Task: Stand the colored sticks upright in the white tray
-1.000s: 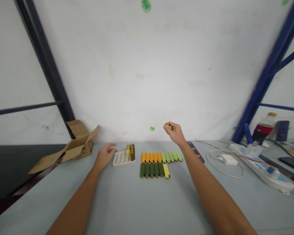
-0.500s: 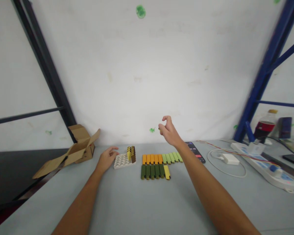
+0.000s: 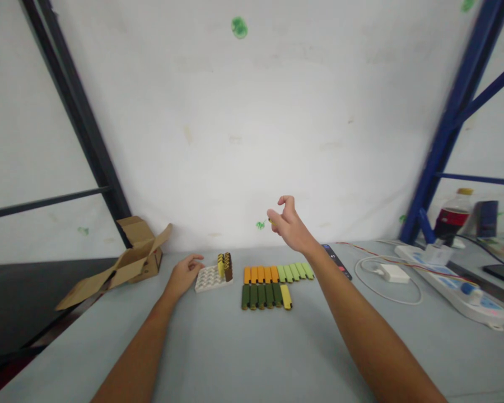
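Observation:
My right hand is raised above the table in front of the wall, curled round what looks like a yellow lighter. Only its small dark-tipped end shows past the fingers. My left hand rests at the left edge of a white holed tray, fingers loosely stretched. Several yellow lighters and brown lighters stand upright at the tray's right side. On the table lie rows of orange lighters, light green lighters and dark green lighters, with one yellow lighter at the front row's end.
An opened cardboard box stands at the left. To the right are a phone partly behind my forearm, a white charger with its cable, a power strip and a cola bottle. A wall closes off the back.
My right hand has shifted slightly left, and its thumb has moved up a little. My left hand stays by the tray. The view has tilted slightly.

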`<state>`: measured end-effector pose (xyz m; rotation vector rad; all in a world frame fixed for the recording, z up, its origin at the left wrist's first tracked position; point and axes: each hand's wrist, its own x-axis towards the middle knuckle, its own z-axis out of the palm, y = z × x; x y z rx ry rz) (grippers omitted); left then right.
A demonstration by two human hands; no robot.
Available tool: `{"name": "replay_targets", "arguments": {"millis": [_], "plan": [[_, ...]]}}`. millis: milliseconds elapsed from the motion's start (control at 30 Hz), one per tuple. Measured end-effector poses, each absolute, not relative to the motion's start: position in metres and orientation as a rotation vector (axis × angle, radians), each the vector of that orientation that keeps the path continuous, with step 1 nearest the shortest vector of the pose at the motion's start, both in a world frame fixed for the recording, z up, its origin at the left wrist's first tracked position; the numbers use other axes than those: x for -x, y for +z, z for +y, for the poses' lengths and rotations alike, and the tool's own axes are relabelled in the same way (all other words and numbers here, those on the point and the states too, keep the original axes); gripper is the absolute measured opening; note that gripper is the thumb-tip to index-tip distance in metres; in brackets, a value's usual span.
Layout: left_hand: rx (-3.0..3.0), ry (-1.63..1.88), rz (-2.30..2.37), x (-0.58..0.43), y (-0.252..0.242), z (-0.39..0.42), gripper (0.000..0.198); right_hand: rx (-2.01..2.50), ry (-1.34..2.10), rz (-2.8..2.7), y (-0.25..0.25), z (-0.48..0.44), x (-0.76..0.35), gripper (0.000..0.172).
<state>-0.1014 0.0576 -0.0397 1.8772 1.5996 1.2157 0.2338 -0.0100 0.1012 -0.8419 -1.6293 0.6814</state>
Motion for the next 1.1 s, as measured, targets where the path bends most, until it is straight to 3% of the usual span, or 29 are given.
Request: {"name": "replay_targets", "arguments": {"millis": [200, 500, 800, 933, 1100], "plan": [[-1.840, 1.225, 1.591, 0.101, -0.041, 0.059, 0.036, 0.798, 0.622, -1.613, 0.096, -0.006, -0.234, 0.021], [-1.844, 1.219, 1.593, 0.099, -0.036, 0.054, 0.035, 0.715, 0.739, -1.575, 0.100, -0.008, -0.235, 0.028], [-1.849, 1.256, 1.677, 0.102, -0.041, 0.060, 0.039, 0.797, 0.849, -1.642, 0.100, -0.005, -0.240, 0.021], [-1.937, 1.508, 1.802, 0.087, -0.023, 0.050, 0.037, 0.804, 0.864, -1.712, 0.098, -0.006, -0.239, 0.026], [-2.034, 1.520, 1.340, 0.035, 0.009, 0.020, 0.035, 0.763, 0.932, -2.006, 0.081, -0.007, -0.217, 0.044]]}}
